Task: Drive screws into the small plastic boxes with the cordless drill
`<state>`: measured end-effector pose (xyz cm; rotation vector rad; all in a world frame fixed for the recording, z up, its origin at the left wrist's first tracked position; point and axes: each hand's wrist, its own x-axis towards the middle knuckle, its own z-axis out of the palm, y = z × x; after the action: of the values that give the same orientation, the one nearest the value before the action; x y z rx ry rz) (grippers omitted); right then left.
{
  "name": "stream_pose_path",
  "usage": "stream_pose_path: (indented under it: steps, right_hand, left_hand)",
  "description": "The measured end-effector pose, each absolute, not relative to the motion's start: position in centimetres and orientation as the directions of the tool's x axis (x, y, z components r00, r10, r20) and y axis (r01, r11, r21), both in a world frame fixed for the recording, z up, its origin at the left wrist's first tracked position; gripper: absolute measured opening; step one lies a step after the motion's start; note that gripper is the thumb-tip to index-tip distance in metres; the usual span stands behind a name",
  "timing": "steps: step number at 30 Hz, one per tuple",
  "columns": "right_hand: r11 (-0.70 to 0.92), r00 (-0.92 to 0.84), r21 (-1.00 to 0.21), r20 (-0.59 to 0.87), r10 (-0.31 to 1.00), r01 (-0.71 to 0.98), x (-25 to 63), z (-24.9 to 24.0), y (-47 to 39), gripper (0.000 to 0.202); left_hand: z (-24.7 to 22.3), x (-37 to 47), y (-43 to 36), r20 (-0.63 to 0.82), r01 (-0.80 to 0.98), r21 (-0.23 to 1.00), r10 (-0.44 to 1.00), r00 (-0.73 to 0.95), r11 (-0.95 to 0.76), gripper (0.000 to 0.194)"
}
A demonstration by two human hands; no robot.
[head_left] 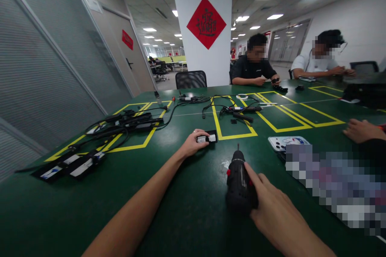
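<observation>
My right hand is wrapped round a black cordless drill, whose bit points away from me over the green table. To its upper left, my left hand has its fingers closed over a small black part with a white label, near the corner of a yellow-taped rectangle. The fingers hide much of that part. The drill's bit tip is apart from it, to the right. A small shiny clear scrap lies just left of the drill.
Black cabled devices pile up at the left, with two labelled black pieces nearer me. Cables and pen-like tools lie ahead. A phone is at the right, near another person's hand. Two people sit across the table.
</observation>
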<state>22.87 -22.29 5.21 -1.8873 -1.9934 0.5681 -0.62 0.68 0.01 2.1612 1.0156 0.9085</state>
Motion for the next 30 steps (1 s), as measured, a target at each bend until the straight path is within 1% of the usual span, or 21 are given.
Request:
stream_pose_path:
  steps: [3, 6, 7, 9, 11, 13, 14, 15, 17, 18, 19, 22, 24, 26, 30]
  right_hand:
    - [0.046, -0.087, -0.403, -0.084, 0.993, 0.914, 21.0, 4.2, -21.9, 0.093]
    - [0.070, -0.112, -0.330, -0.110, 0.988, 0.941, 19.9, 4.4, -21.7, 0.094]
    - [0.061, -0.107, -0.323, -0.128, 0.986, 0.944, 19.7, 4.6, -21.7, 0.094]
    - [0.028, -0.097, -0.350, -0.180, 0.979, 0.936, 19.7, 5.4, -21.8, 0.095]
    - [0.023, -0.118, -0.385, -0.225, 0.967, 0.923, 19.9, 6.3, -22.0, 0.093]
    - [0.052, -0.149, -0.384, -0.227, 0.962, 0.922, 20.1, 7.3, -21.9, 0.086]
    - [0.070, -0.151, -0.366, -0.199, 0.968, 0.928, 20.2, 7.8, -21.6, 0.082]
    - [0.088, -0.144, -0.347, -0.141, 0.979, 0.934, 20.2, 8.3, -21.1, 0.078]
    - [0.108, -0.099, -0.311, 0.045, 0.994, 0.944, 20.0, 9.3, -19.2, 0.074]
    - [0.137, -0.102, -0.304, 0.127, 0.987, 0.943, 19.8, 9.7, -17.9, 0.071]
    - [0.179, -0.126, -0.312, 0.180, 0.976, 0.933, 19.4, 10.0, -16.4, 0.066]
    - [0.270, -0.208, -0.333, 0.209, 0.956, 0.904, 18.0, 9.4, -11.7, 0.043]
    - [0.296, -0.230, -0.348, 0.218, 0.948, 0.890, 17.1, 8.1, -9.4, 0.033]
    - [0.296, -0.226, -0.362, 0.224, 0.948, 0.884, 16.5, 6.4, -8.2, 0.029]
    - [0.268, -0.192, -0.374, 0.228, 0.955, 0.888, 16.2, 3.8, -7.9, 0.029]
  left_hand:
    - [-0.1, -0.6, 0.7, 0.351, 0.406, 0.720, 0.800, 0.486, -0.563, 0.033]
    - [-0.3, -0.6, 0.6, 0.367, 0.409, 0.708, 0.795, 0.483, -0.575, 0.037]
    - [-0.4, -0.6, 0.6, 0.367, 0.417, 0.704, 0.798, 0.479, -0.575, 0.038]
    - [-0.5, -0.5, 0.5, 0.370, 0.437, 0.692, 0.802, 0.469, -0.574, 0.043]
    - [-0.5, -0.4, 0.2, 0.388, 0.465, 0.664, 0.802, 0.455, -0.585, 0.052]
    - [-0.3, -0.2, -0.3, 0.419, 0.505, 0.618, 0.797, 0.435, -0.602, 0.064]
    - [-0.2, -0.2, -0.6, 0.441, 0.529, 0.585, 0.789, 0.429, -0.614, 0.068]
    - [0.0, -0.1, -0.9, 0.465, 0.554, 0.541, 0.774, 0.431, -0.633, 0.071]
    - [0.2, -0.1, -1.4, 0.513, 0.594, 0.423, 0.721, 0.466, -0.684, 0.070]
    - [0.3, -0.2, -1.6, 0.531, 0.608, 0.357, 0.689, 0.493, -0.709, 0.066]
    - [0.4, -0.2, -1.8, 0.543, 0.617, 0.296, 0.660, 0.520, -0.730, 0.061]
    - [0.5, -0.3, -1.8, 0.536, 0.639, 0.177, 0.618, 0.575, -0.748, 0.041]
    - [0.4, -0.2, -1.8, 0.516, 0.650, 0.146, 0.618, 0.593, -0.745, 0.035]
    - [0.4, -0.1, -1.8, 0.499, 0.659, 0.142, 0.628, 0.597, -0.739, 0.036]
    - [0.5, 0.2, -2.1, 0.500, 0.670, 0.196, 0.661, 0.560, -0.716, 0.037]
